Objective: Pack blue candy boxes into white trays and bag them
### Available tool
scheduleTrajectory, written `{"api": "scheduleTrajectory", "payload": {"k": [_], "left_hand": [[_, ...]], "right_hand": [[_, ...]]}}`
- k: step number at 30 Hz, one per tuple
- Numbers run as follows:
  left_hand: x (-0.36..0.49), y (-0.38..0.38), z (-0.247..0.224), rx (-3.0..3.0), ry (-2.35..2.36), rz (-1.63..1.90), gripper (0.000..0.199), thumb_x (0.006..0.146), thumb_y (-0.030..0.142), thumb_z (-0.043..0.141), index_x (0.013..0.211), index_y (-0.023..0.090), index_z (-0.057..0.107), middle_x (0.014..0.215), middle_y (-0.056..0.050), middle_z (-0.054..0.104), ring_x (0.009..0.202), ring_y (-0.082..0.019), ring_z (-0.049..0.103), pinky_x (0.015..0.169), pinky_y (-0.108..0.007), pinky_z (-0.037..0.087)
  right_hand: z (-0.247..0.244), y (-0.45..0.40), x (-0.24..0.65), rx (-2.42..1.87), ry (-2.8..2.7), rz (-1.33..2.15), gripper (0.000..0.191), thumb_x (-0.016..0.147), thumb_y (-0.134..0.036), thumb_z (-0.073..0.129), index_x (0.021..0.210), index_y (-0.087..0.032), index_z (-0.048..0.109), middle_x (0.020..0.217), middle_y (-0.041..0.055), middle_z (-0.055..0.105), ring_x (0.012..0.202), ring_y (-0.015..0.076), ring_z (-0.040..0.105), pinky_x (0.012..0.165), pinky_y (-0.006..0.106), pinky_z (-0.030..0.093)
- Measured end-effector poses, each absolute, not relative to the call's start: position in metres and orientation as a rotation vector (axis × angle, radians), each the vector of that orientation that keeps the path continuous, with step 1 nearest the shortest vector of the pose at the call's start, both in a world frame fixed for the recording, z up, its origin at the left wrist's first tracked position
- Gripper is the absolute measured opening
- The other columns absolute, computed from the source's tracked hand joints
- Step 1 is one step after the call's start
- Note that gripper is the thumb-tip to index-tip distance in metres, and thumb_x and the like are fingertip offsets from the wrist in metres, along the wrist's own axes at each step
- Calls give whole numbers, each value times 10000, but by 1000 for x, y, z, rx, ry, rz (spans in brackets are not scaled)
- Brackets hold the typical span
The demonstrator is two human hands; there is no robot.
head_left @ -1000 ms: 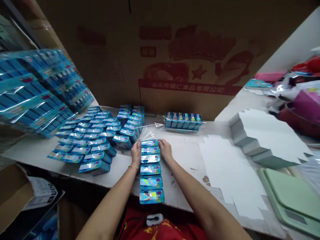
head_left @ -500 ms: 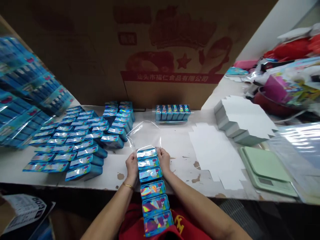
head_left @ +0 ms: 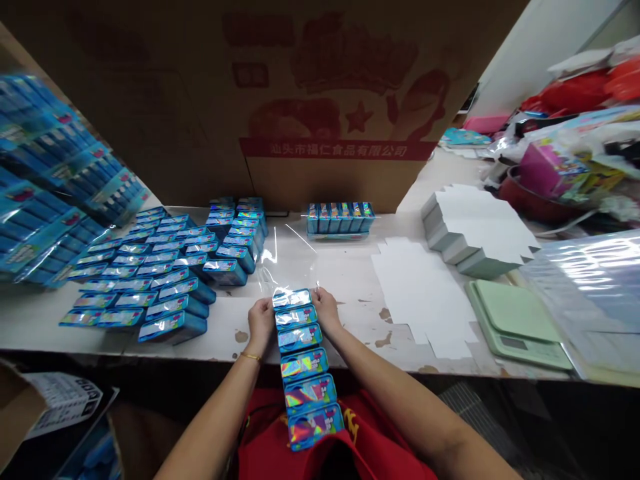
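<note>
A row of several blue tins (head_left: 301, 363) with shiny printed tops runs from the bench edge towards my body. A clear plastic bag (head_left: 289, 263) lies beyond the row's far end, its mouth around the first tin. At the left side of that mouth, my left hand (head_left: 261, 325) is closed, pinching the film beside the tin. My right hand (head_left: 327, 311) pinches the opposite side of the bag in the same way. Fingertips of both hands are partly hidden by the film and tins. The near end of the row rests against a red garment (head_left: 320, 460).
Loose blue tins (head_left: 165, 277) crowd the bench at left, beside stacked wrapped packs (head_left: 55, 173). A wrapped row (head_left: 340, 219) stands before a large carton (head_left: 330, 87). To the right are white card blanks (head_left: 480, 223), a green scale (head_left: 517, 323) and clear plastic sheets (head_left: 595, 293).
My view has shifted slightly, so the bench appears higher and further left. The bag's film, arched up before, now looks flatter and longer. Both hands keep their grip beside the first tin.
</note>
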State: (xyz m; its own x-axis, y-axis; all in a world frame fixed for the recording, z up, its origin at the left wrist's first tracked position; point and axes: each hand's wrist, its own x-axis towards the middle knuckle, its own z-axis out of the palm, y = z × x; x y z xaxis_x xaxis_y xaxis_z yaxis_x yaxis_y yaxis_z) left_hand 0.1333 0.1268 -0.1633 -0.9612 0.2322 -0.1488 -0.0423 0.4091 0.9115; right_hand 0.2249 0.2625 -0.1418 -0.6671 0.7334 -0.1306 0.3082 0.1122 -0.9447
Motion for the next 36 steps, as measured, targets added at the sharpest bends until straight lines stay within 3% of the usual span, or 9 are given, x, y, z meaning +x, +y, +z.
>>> {"api": "scheduleTrajectory", "payload": {"k": [12,18,22,26,31,36], "left_hand": [[139,127,-150,384,2554,1230,204,674,261,525,846,166,582,770,-58,653,715,-187,591,616,-249,410],[157,128,-130,479,2698,955,452,723,257,528,1165,181,467,876,-88,662,799,-220,611,643,-256,413],[155,128,-136,384,2629,1018,591,705,215,555,1265,143,377,934,-103,658,848,-213,613,688,-252,429],[151,126,-146,306,2474,1128,567,699,231,567,1233,128,408,822,-72,671,753,-192,619,623,-238,431],[149,124,-133,538,2635,895,358,739,250,503,1083,156,527,821,-84,661,814,-233,609,658,-276,412],[147,124,-120,586,2677,660,550,734,247,511,1252,119,375,779,-107,658,815,-263,616,642,-289,399]], "right_hand": [[-129,267,238,-993,-2212,1449,208,792,-196,403,588,-194,443,599,-16,525,598,132,467,542,213,296],[-118,273,246,-1000,-2409,1262,184,809,-193,427,627,-191,453,586,-7,510,552,128,423,519,225,248],[-122,274,248,-1101,-2404,1277,173,812,-199,410,674,-177,511,684,18,580,627,129,488,538,208,292],[-128,275,248,-1191,-2369,1323,210,792,-185,377,670,-159,547,730,41,617,653,128,531,527,197,325],[-127,276,249,-1165,-2462,1310,228,766,-153,404,613,-159,573,666,28,625,612,122,540,514,199,323],[-119,273,257,-1130,-2628,1137,210,753,-94,426,655,-148,605,726,78,642,682,165,565,577,237,336]]}}
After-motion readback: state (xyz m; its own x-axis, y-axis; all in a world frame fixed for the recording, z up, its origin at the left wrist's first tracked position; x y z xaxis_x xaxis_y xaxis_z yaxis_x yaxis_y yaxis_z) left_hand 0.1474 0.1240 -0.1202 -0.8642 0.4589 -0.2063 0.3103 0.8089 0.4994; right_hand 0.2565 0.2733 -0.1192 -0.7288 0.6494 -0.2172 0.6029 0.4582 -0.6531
